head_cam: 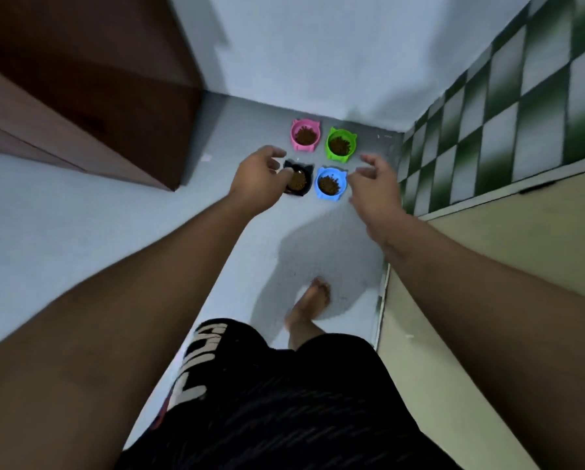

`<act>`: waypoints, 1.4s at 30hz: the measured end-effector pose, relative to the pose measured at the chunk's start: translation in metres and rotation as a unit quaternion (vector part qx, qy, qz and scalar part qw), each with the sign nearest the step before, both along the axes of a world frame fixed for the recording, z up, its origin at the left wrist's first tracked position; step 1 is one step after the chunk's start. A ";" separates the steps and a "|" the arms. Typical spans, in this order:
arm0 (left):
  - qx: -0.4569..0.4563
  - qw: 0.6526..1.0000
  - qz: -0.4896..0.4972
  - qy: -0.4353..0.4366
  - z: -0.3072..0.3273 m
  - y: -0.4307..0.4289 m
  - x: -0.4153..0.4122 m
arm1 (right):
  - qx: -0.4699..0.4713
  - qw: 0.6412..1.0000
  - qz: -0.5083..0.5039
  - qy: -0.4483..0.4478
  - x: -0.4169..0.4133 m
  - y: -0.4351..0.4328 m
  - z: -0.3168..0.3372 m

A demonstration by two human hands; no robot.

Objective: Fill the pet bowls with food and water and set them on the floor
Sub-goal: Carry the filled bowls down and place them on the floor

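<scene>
We take the near-right bowl (331, 197) as our mark. It sits on the floor (301, 225) with kibble (329, 184) in it. The near-left bowl (308, 181) lies just left of it, the far-right bowl (340, 132) just behind it, and the far-left bowl (294, 139) behind and to the left. Each holds kibble too. Our left hand (255, 179) hovers left of the mark, overlapping the near-left bowl. Our right hand (374, 189) hovers just right of it. The cabinet (97, 106) stands well left of the mark. The side wall (504, 113) is to the right, the back wall (301, 45) is behind, and our foot (313, 300) is in front.
</scene>
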State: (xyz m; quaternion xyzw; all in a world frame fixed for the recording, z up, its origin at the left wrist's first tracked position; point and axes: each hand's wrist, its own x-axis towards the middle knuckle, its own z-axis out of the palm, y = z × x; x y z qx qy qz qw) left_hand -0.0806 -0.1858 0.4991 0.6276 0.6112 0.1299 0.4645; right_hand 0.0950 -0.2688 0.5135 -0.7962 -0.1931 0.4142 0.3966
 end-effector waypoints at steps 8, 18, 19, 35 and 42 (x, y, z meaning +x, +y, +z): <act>0.021 0.997 -0.044 -0.063 0.049 -0.059 -0.069 | 0.046 0.995 -0.088 -0.018 -0.071 -0.064 0.054; 0.019 0.979 -0.180 -0.099 0.093 -0.162 -0.092 | 0.056 0.979 -0.170 -0.093 -0.140 -0.194 0.073; 0.021 0.974 -0.200 -0.101 0.093 -0.175 -0.088 | 0.054 0.976 -0.190 -0.095 -0.140 -0.208 0.074; 0.005 0.819 -0.531 -0.217 0.151 -0.573 -0.061 | 0.113 0.833 -0.510 -0.181 -0.216 -0.670 0.144; -0.028 0.736 -0.638 -0.224 0.178 -0.745 -0.077 | 0.077 0.736 -0.640 -0.208 -0.283 -0.847 0.154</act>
